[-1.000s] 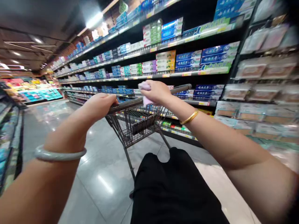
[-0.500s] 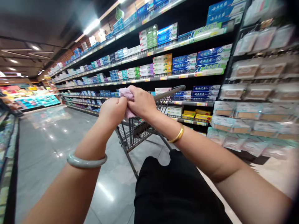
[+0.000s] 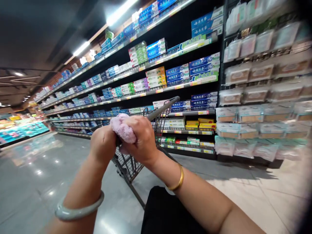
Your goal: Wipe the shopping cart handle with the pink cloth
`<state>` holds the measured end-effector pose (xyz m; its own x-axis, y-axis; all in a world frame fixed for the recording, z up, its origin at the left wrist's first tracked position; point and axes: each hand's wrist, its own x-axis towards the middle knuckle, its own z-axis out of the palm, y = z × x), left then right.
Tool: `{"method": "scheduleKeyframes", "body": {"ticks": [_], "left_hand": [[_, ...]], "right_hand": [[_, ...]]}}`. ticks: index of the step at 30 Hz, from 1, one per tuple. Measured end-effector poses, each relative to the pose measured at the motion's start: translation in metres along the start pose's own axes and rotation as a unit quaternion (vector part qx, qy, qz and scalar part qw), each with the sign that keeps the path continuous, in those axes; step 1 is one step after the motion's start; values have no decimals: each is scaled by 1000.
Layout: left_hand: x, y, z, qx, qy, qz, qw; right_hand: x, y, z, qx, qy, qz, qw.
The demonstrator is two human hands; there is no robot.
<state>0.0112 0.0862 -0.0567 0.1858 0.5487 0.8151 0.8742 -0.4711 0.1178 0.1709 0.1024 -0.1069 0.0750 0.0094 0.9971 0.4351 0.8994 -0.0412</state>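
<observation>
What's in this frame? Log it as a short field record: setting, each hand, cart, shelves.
setting: shop aisle, glossy tiled floor
left hand: closed on the cart handle, pale bangle on wrist
right hand: presses a pink cloth on the handle, gold bangle on wrist
cart: wire basket, just ahead
shelves: boxed goods in rows; hanging packs on the right

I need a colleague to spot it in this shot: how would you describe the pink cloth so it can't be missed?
Start at the long wall of shelves, then drop to the cart in front of it and follow its handle bar down to the two hands. The cloth is bunched on the bar under the right hand, beside the left hand. It is the only soft, fuzzy pink thing there.
</observation>
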Motion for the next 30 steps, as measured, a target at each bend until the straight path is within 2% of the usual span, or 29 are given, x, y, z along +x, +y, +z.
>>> {"method": "scheduleKeyframes", "body": {"ticks": [3, 5, 7, 12, 15, 18, 20, 22, 23, 25, 27, 30], "left_hand": [[-4, 7, 11, -22, 55, 16, 998], [-3, 15, 17, -25, 79, 42, 996], [-1, 22, 23, -16, 92, 44, 995], [8, 42, 41, -53, 104, -52, 992], [14, 56, 49, -47, 106, -74, 991], [22, 70, 54, -14, 72, -78, 994], [28, 79, 58, -2, 57, -91, 994], [33, 87, 63, 2, 61, -107, 992], [35, 90, 66, 2, 64, -115, 991], [37, 93, 72, 4, 68, -130, 989], [37, 94, 78, 6, 72, -132, 989], [35, 89, 86, 16, 76, -111, 991]], "right_hand": [[-8, 22, -2, -21, 60, -5, 998], [-14, 38, -1, -29, 141, 30, 989], [-22, 42, 3, -21, 193, 65, 979], [-41, 20, 8, 20, 193, 62, 979], [-56, 30, 10, 17, 213, 88, 973], [-86, 57, 26, 34, 168, 192, 966], [-113, 74, 44, 84, 79, 267, 957], [-134, 82, 60, 151, -9, 323, 934], [-140, 83, 65, 175, -27, 351, 919], [-136, 76, 65, 195, -4, 400, 896], [-118, 68, 53, 190, 54, 403, 893], [-96, 68, 35, 177, 48, 294, 938]]}}
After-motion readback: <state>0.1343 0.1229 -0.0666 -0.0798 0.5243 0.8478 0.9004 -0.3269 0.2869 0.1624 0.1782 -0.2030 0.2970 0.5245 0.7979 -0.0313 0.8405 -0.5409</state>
